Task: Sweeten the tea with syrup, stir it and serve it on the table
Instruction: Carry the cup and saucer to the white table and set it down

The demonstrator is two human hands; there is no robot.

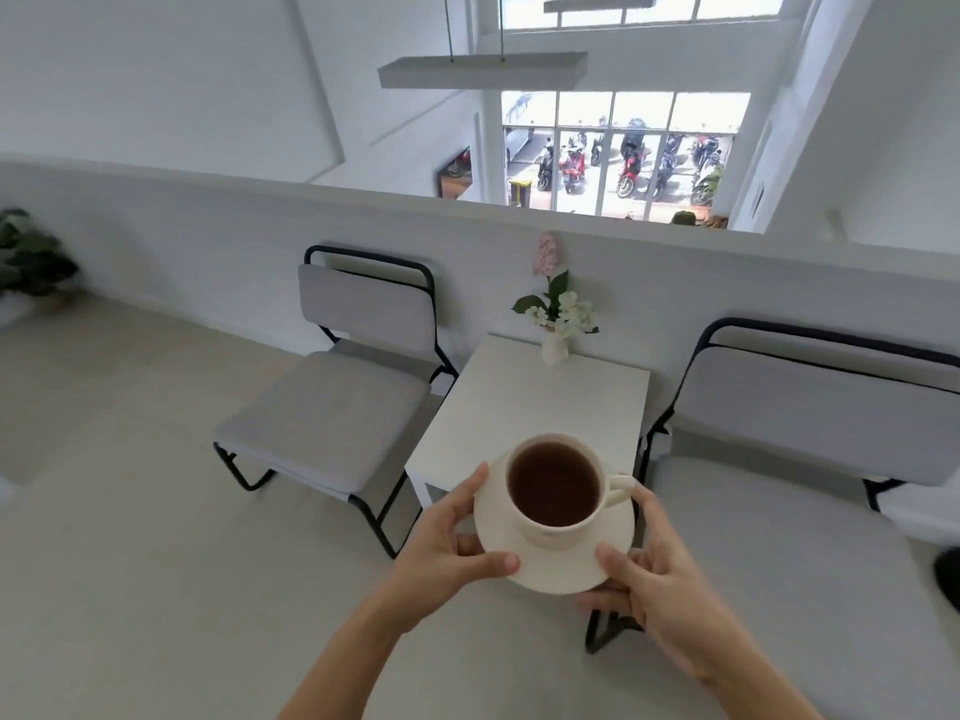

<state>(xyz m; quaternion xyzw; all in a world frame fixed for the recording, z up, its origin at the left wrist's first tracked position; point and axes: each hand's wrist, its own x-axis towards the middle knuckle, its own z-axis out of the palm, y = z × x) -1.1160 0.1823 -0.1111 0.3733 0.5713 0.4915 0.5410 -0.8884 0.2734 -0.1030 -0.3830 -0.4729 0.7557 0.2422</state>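
Note:
A cream cup [558, 527] full of dark tea [552, 483] stands on a cream saucer [561, 569], its handle pointing right. My left hand [447, 543] grips the saucer's left rim, thumb on top. My right hand [649, 569] grips the right rim, thumb on top and a finger by the handle. The saucer is held in the air at the near edge of a small white square table [519, 402]. No spoon or syrup is in view.
A white vase of flowers [556, 324] stands at the table's far edge against a low white wall. Grey cushioned chairs with black frames flank the table, one left [332, 402] and one right [810, 407]. Pale floor spreads to the left.

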